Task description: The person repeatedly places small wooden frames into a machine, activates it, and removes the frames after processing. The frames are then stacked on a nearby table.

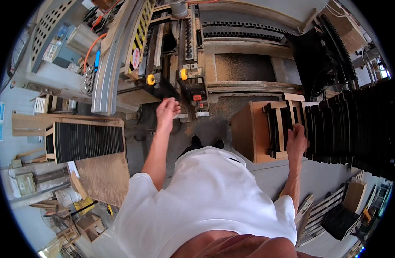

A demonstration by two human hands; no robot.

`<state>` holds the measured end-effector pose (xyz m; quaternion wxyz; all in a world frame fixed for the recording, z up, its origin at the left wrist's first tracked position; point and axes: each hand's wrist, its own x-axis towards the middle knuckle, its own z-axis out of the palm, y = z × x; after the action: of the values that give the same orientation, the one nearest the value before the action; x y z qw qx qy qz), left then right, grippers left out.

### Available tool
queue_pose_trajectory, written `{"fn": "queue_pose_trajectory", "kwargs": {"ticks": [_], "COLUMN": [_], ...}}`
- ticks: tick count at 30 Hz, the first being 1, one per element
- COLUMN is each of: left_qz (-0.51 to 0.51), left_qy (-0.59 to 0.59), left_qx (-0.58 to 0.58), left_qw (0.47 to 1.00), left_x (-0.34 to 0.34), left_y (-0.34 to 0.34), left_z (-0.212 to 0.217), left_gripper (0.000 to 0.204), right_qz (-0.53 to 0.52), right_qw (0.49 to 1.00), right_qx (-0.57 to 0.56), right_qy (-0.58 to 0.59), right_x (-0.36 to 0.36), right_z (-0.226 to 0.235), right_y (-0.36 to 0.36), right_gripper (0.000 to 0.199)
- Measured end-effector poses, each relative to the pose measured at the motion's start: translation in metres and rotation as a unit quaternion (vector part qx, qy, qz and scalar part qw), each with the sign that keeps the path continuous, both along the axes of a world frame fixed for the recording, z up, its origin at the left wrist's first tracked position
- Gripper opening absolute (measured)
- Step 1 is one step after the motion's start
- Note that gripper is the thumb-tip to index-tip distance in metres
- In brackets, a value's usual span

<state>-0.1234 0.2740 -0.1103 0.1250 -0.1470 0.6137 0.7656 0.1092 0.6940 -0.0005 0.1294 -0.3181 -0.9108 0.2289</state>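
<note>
a row of thin black slats (287,124) stands on edge inside a pale wooden rack (280,129) at the right of the scene, on a plywood box (249,129). the right hand (297,139) rests on the rack's near right corner. far left of centre, the left hand (166,111) hovers open by the woodworking machine (184,64), just beside its dark front edge.

Hidden and cut off

The right hand (297,139) covers part of the slat rack (283,124), its grip unclear; the shirt (210,198) hides legs, and the right slat stack (356,129) fades into the rim.
</note>
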Motion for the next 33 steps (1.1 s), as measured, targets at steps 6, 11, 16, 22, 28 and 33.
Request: {"fn": "queue_pose_trajectory", "kwargs": {"ticks": [6, 11, 16, 22, 28, 33], "left_qz": [0.051, 0.038, 0.059, 0.092, 0.017, 0.128], "left_qy": [0.028, 0.035, 0.008, -0.039, 0.029, -0.039], "left_qx": [0.007, 0.095, 0.126, 0.145, 0.329, 0.228], "left_qw": [0.998, 0.994, 0.99, 0.984, 0.944, 0.965], "left_x": [-0.101, -0.217, -0.333, -0.446, -0.515, -0.501], "left_y": [-0.008, 0.014, 0.04, 0.076, 0.062, 0.085], "left_z": [0.017, 0.028, 0.021, 0.003, -0.022, 0.005], "left_gripper": [0.021, 0.018, 0.027, 0.044, 0.06, 0.065], "right_qz": [0.027, 0.018, -0.002, -0.046, -0.023, -0.017], "right_qw": [0.982, 0.974, 0.964, 0.967, 0.979, 0.984], "right_qx": [-0.118, -0.146, -0.171, -0.175, -0.141, -0.142], "right_qy": [0.144, 0.173, 0.202, 0.18, 0.142, 0.105], "right_x": [-0.025, -0.048, -0.071, -0.094, -0.125, -0.147], "right_z": [0.028, 0.042, 0.043, 0.056, 0.068, 0.09], "right_y": [-0.014, -0.036, -0.053, -0.084, -0.095, -0.097], "right_gripper": [0.026, 0.025, 0.026, 0.026, 0.027, 0.026]}}
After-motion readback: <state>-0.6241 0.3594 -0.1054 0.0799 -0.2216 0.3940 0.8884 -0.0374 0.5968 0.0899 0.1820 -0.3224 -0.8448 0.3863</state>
